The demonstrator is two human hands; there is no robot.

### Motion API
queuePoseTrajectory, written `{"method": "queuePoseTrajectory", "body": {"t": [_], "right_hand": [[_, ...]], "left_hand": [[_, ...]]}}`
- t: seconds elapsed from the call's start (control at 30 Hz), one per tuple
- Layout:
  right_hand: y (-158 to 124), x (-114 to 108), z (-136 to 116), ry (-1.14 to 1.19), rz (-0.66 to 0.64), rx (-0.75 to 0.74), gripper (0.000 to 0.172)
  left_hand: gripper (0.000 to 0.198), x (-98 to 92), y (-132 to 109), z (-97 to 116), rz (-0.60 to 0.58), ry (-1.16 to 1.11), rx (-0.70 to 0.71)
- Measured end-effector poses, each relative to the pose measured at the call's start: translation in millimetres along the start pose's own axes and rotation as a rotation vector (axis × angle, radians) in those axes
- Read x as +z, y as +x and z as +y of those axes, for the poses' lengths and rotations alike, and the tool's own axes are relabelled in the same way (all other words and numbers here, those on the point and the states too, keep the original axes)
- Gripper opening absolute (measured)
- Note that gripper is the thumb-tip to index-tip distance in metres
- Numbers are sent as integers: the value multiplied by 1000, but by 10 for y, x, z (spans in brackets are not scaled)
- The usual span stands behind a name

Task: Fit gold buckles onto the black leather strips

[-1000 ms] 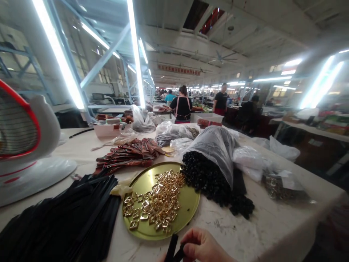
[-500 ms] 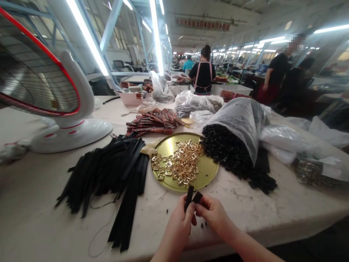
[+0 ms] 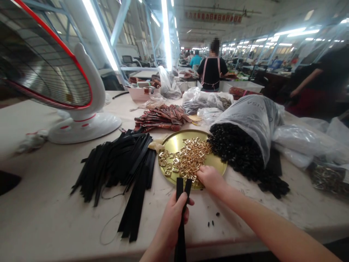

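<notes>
My left hand (image 3: pixel 174 214) is closed around black straps (image 3: pixel 180 233), whose two flat ends stick up side by side past the thumb. Their lower part hangs down toward the table's near edge. My right hand (image 3: pixel 212 179) reaches over the near right rim of a round gold tray (image 3: pixel 178 137). Its fingers are drawn together against the heap of gold rectangular buckles (image 3: pixel 192 156); whatever lies between the fingertips is hidden. To the left, a spread pile of black straps (image 3: pixel 117 167) lies on the table.
Small black parts (image 3: pixel 237 149) spill from a plastic bag (image 3: pixel 252 116) right of the tray. Behind it lie brown-red strips (image 3: pixel 163 118). A fan (image 3: pixel 89 91) stands at left on the table (image 3: pixel 89 233). A person in an apron (image 3: pixel 214 71) stands beyond.
My right hand has left the strap end beside my left hand and moved up and right to the buckles. The left hand keeps its grip, the straps now hanging in view. The view has shifted.
</notes>
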State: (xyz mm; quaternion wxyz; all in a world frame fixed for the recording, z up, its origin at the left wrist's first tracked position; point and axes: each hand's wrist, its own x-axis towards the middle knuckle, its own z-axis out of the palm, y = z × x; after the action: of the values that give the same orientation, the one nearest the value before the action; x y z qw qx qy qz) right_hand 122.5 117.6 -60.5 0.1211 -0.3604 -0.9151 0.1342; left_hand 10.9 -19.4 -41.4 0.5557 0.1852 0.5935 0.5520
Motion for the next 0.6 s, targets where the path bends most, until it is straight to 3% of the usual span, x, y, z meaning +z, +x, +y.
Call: {"method": "queuePoseTrajectory", "body": {"t": [0.17,0.3,0.43,0.5,0.6], "right_hand": [[-41,-59,-14,100,54,70,16],[-314,-208,-146,305,77,132,23],[-677,-288,-471,1025,0,332,22],[-798,-290,-621,1355,28,446,21],[-883,-225,-741,1443,142,479,20]], "left_hand": [[25,-45,-33,-51,-47,0,30],[28,-44,-80,-14,-4,21,123],[29,70,-197,52,-25,23,206],[30,145,-268,52,-45,36,227],[31,212,-352,2,-48,71,225]]}}
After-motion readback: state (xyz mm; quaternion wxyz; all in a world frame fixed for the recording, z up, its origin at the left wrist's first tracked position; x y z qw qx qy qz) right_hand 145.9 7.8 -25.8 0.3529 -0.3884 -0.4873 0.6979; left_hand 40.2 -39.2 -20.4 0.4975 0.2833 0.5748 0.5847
